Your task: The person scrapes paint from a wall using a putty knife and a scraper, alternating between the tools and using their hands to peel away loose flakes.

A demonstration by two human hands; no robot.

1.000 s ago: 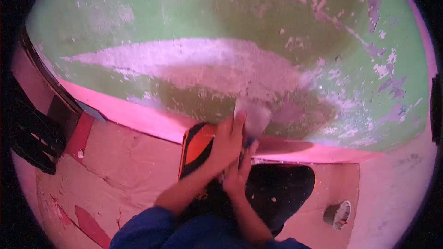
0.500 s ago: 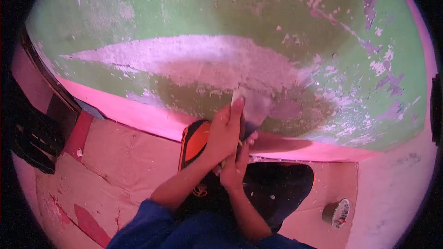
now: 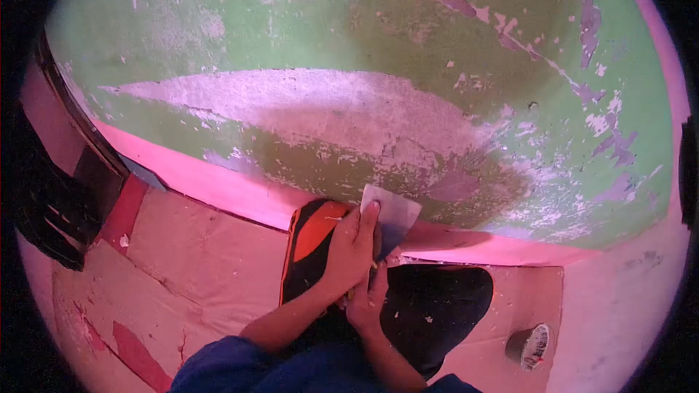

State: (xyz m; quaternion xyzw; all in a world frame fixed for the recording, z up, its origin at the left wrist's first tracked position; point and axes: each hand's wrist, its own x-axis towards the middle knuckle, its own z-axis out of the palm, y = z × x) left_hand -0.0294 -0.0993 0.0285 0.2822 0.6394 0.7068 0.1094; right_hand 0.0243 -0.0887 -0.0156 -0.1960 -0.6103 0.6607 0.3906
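Note:
My left hand (image 3: 352,247) is closed on a scraper (image 3: 395,217), its thumb laid along the wide metal blade. Below it, my right hand (image 3: 368,300) wraps round the handle, most of which is hidden by the fingers. The blade points up towards a green painted wall (image 3: 306,22) and overlaps its lower part in this view. Just above the blade, a broad patch of bare plaster (image 3: 335,109) shows where paint is gone, with ragged flakes along its edges.
A pink band (image 3: 196,175) runs along the wall's foot. Brown sheeting (image 3: 211,255) with paint chips covers the floor. My knees, in black and orange trousers (image 3: 440,306), are close to the wall. A small tub (image 3: 530,347) stands at right; a dark object (image 3: 62,225) is at left.
The scraper and both hands have moved down the wall, from the lower edge of the bare patch to near the pink band. Both hands keep their hold.

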